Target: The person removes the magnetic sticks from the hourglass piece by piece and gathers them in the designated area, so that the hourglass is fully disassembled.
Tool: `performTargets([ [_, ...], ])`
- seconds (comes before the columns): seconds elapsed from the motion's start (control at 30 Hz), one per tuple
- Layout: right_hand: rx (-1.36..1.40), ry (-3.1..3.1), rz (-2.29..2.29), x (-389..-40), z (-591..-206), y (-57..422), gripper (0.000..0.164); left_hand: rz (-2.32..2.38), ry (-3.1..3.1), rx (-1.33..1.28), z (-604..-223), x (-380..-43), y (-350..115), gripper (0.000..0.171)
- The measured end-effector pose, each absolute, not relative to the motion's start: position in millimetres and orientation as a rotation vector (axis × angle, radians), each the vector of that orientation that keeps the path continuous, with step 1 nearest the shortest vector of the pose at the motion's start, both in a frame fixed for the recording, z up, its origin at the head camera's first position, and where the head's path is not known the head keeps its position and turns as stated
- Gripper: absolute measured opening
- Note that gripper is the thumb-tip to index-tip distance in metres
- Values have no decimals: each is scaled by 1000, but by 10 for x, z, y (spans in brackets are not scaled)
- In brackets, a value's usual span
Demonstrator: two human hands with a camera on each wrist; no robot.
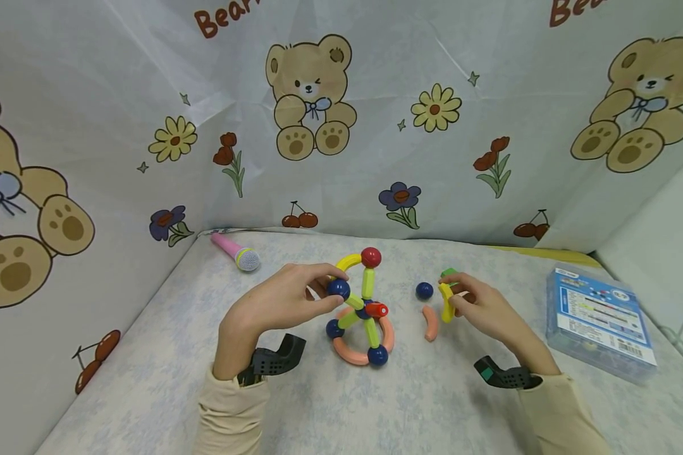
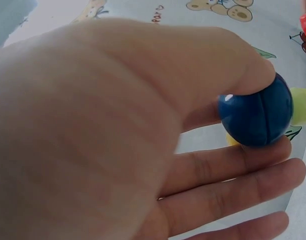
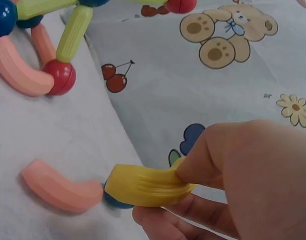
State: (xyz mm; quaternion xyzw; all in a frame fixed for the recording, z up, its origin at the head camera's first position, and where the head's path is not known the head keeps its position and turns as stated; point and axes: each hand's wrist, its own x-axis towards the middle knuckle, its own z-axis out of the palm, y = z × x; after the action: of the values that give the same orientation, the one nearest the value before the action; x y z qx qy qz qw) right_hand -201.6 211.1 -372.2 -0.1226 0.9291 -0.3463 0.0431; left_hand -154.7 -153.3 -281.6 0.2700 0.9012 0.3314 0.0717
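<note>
A magnetic stick-and-ball model stands mid-table, with a ring of curved pink rods (image 1: 350, 355) at its base and light green rods (image 1: 368, 284) meeting at a central ball. My left hand (image 1: 287, 297) pinches its upper-left blue ball (image 2: 258, 112) between thumb and fingers; a light green rod joins that ball. A yellow curved rod (image 1: 348, 260) runs from the red ball (image 1: 371, 257) at the top toward the left fingers. To the right, my right hand (image 1: 484, 309) pinches a loose yellow curved rod (image 3: 145, 186). A loose pink curved rod (image 1: 430, 323) and blue ball (image 1: 424, 291) lie beside it.
A green piece (image 1: 449, 273) is partly hidden behind the right fingers. At the right lies a clear plastic case (image 1: 600, 322) with a blue label. A pink toy microphone (image 1: 236, 253) lies at the back left. A bear-print cloth (image 1: 375, 177) hangs behind the table.
</note>
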Motion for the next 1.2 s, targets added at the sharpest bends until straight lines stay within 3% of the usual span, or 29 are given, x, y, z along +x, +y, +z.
performTargets([
  [0.47, -362, 2695, -976, -2080, -3980, 2207, 39, 985, 2713, 802, -2817, -1547, -1531, 33],
  [1.2, -393, 2713, -873, -2094, -4010, 2173, 39, 992, 2713, 805, -2817, -1545, -1531, 33],
])
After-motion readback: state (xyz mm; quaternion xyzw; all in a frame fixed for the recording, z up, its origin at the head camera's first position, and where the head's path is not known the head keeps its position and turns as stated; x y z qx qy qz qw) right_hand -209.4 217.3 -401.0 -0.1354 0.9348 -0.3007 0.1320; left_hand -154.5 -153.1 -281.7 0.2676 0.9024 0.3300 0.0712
